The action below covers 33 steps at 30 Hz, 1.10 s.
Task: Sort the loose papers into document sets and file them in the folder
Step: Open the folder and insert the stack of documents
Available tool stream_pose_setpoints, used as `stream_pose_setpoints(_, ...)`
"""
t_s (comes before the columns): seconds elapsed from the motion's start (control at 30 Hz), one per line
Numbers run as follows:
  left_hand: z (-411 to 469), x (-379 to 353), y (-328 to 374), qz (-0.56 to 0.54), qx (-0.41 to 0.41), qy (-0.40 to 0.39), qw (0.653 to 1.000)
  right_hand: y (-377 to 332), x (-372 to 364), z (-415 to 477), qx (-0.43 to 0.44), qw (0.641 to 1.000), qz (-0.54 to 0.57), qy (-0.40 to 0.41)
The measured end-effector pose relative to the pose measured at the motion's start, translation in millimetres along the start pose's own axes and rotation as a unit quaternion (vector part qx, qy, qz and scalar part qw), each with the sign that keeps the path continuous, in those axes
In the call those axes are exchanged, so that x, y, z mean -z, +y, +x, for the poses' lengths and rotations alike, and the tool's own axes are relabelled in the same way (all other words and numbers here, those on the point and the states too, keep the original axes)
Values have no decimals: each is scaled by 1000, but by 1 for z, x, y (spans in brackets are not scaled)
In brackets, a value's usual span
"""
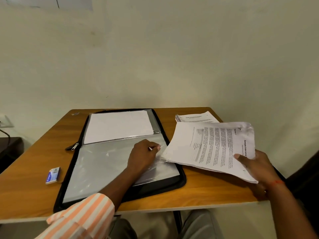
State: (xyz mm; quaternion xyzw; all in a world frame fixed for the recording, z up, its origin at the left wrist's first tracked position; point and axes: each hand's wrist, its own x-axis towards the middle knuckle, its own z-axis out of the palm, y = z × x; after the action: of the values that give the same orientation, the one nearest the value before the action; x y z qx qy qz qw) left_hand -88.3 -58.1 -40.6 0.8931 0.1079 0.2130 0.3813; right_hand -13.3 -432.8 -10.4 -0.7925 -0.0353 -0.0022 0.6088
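Observation:
A black zip folder [181, 182] lies open on the wooden table [207, 192], with clear plastic sleeves inside. Its far sleeve holds white paper [119, 125]. The near sleeve [103, 168] looks empty. My left hand [144, 156] pinches that near sleeve's right edge. My right hand [255, 165] grips a stack of printed papers [210, 149] by its right end, lifted and tilted over the table's right side. The stack's left corner reaches the sleeve's edge beside my left fingers. Another pile of printed papers [196, 117] rests at the table's far right.
A small blue and white box [53, 175] sits on the table left of the folder. The zip pull [72, 147] sticks out at the folder's left side. A wall rises right behind the table. A dark piece of furniture [10, 147] stands to the left.

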Motion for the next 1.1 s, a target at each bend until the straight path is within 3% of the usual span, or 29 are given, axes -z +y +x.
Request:
stream_pose_setpoints(0.13, 4, 0, 14, 6, -6, -50, 999, -9, -6, 10, -28, 997, -8, -75)
stream_pose_setpoints(0.27, 10, 1, 23, 12, 17, -51, 998, -16, -11, 17, -45, 990, 6, -134)
stream_pose_setpoints(0.47, 38, -8, 36, 183, 101, -84, 974, -12, -14, 16, -59, 980, 53, -183)
stream_pose_setpoints(0.6, 47, -16, 39, 213, 125, -114, 962, -4, -13, 15, -67, 974, 100, -191)
stream_pose_setpoints(0.97, 63, -5, 30, -39, 226, -17, 973, -15, -16, 18, -100, 978, 75, -165)
stream_pose_setpoints(1.1, 77, 2, 35, -78, 225, 11, 971, -18, -21, 25, -135, 976, 86, -149)
